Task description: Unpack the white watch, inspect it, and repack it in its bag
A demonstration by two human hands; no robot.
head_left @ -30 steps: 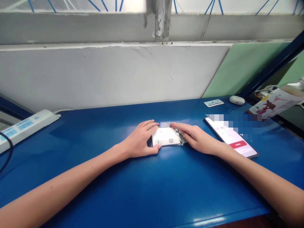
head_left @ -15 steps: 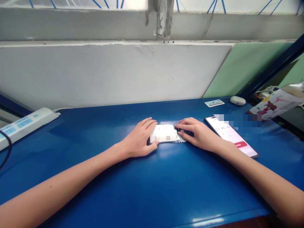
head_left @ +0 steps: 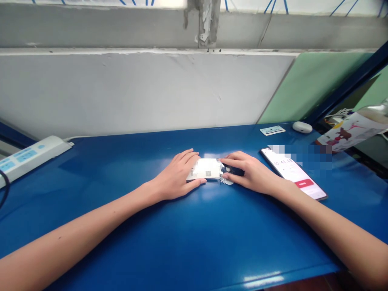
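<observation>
A small flat packet (head_left: pixel 207 169) lies on the blue table. It has a white label with a square code and shiny clear wrapping. My left hand (head_left: pixel 178 173) is closed round its left end, thumb along the front edge and fingers over the back. At the other end my right hand (head_left: pixel 250 171) has its thumb and fingers closed on the crumpled wrapping and a dark flat part (head_left: pixel 235 170) under the palm side. Whether that dark part is separate from the packet, I cannot tell.
To the right lies a phone (head_left: pixel 294 173) with a timer on its screen. Behind it are a card (head_left: pixel 273 130) and a white earbud case (head_left: pixel 302 127). A labelled bottle (head_left: pixel 353 129) leans at the far right. On the left is a white power strip (head_left: pixel 33 157).
The packet has shifted slightly left with my left hand. More of the dark part shows between my right thumb and fingers. The whole view has moved a little.
</observation>
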